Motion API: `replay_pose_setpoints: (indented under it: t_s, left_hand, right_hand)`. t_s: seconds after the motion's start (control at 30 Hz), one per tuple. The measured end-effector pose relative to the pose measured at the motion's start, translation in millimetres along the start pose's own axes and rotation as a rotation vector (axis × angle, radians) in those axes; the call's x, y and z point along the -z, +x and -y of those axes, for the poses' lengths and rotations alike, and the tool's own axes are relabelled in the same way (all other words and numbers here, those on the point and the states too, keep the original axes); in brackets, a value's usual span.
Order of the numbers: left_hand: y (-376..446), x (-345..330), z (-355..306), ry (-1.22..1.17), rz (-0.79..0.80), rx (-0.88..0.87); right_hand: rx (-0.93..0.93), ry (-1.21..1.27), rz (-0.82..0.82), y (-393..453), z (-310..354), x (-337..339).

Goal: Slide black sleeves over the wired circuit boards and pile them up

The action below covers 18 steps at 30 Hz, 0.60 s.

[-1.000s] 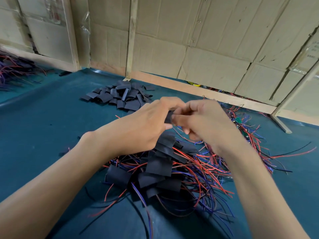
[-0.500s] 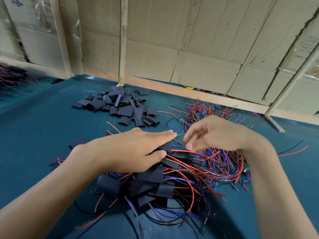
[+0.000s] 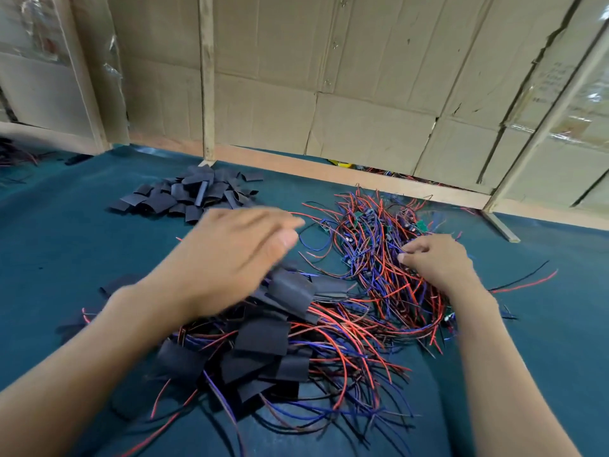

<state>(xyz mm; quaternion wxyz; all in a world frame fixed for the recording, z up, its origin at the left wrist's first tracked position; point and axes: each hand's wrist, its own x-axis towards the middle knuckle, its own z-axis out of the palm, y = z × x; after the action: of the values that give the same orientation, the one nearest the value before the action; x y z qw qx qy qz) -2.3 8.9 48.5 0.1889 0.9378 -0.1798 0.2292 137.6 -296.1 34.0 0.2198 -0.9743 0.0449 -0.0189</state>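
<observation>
Two hazards stand out: the right hand [image 3: 438, 263], its grip curling into the tangled wired boards [image 3: 379, 245], may drag several out together. The left hand [image 3: 230, 255], open and empty, hovers blurred between the finished pile [image 3: 263, 338] and the loose sleeves [image 3: 191, 196] and could scatter either.

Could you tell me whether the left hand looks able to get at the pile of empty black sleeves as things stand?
Probably yes: the left hand hovers open just short of the pile of empty sleeves, holding nothing, with only bare green table between them.
</observation>
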Motion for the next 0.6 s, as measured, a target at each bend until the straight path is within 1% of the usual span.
replay_pose_setpoints:
  t_s: [0.07, 0.1, 0.13, 0.17, 0.2, 0.27, 0.3, 0.33, 0.37, 0.4, 0.43, 0.5, 0.6]
  left_hand:
    - [5, 4, 22, -0.144, -0.219, 0.194]
    - [7, 4, 39, -0.167, -0.295, 0.303]
    - [8, 4, 58, -0.157, -0.329, 0.408]
    - [8, 3, 77, -0.128, -0.312, 0.52]
    - [5, 0, 96, -0.073, -0.243, 0.647]
    - [-4, -8, 122, 0.119, -0.015, 0.869]
    - [-10, -13, 129, 0.215, 0.105, 0.927]
    - [-14, -19, 133, 0.28, 0.2, 0.944]
    - [-18, -24, 135, 0.312, 0.25, 0.932]
    - [-18, -28, 137, 0.32, 0.256, 0.904]
    - [-18, -31, 138, 0.312, 0.234, 0.875]
    - [-14, -32, 136, 0.256, 0.134, 0.837]
    - [-12, -28, 126, 0.087, -0.003, 0.766]
  right_hand:
    - [0.034, 0.081, 0.062, 1, -1, 11]
    - [0.049, 0.08, 0.092, 1, -1, 16]
    - [0.058, 0.067, 0.106, 2, -1, 20]
    - [0.057, 0.042, 0.105, 3, -2, 22]
    - [0.055, 0.022, 0.101, 5, -3, 21]
    - [0.038, -0.005, 0.133, 5, -6, 18]
    - [0.018, -0.01, 0.163, 3, -7, 16]
    - [0.0, -0.008, 0.184, 1, -7, 15]
    - [-0.006, -0.012, 0.196, -1, -8, 15]
    - [0.004, -0.015, 0.203, -1, -7, 15]
    - [0.015, -0.011, 0.211, 0, -8, 15]
    - [-0.002, -0.004, 0.223, 0, -8, 15]
    - [-0.021, -0.014, 0.196, 1, -7, 12]
